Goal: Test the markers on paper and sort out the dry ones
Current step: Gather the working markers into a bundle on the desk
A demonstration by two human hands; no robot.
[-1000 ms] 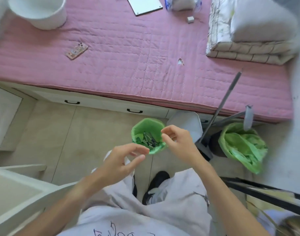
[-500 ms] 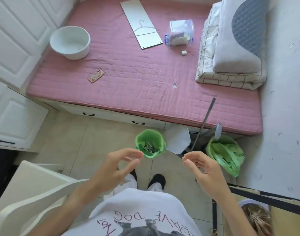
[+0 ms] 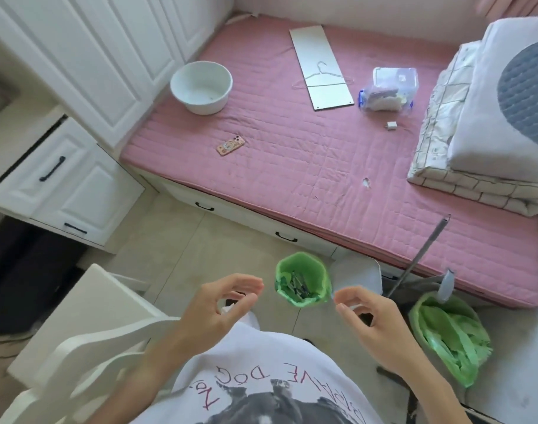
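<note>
A small bin with a green liner (image 3: 301,264) stands on the floor at the foot of the bed, and several dark markers (image 3: 298,287) lie inside it. My left hand (image 3: 222,304) hovers just left of the bin, fingers loosely curved, holding nothing. Just right of the bin, my right hand (image 3: 368,316) is likewise loosely curved and empty. Neither hand touches the bin. No paper is in sight.
A larger green-lined bin (image 3: 448,328) stands at the right with a metal pole (image 3: 420,255) leaning beside it. The pink mattress (image 3: 292,166) carries a white basin (image 3: 202,87), a phone (image 3: 230,145), a white board with a hanger (image 3: 321,68), a plastic box (image 3: 390,90) and folded bedding (image 3: 488,117). A white chair (image 3: 78,338) is at lower left.
My right hand has drawn back from over the small bin to its right side. The view has tilted up, so more of the bed and cabinets shows.
</note>
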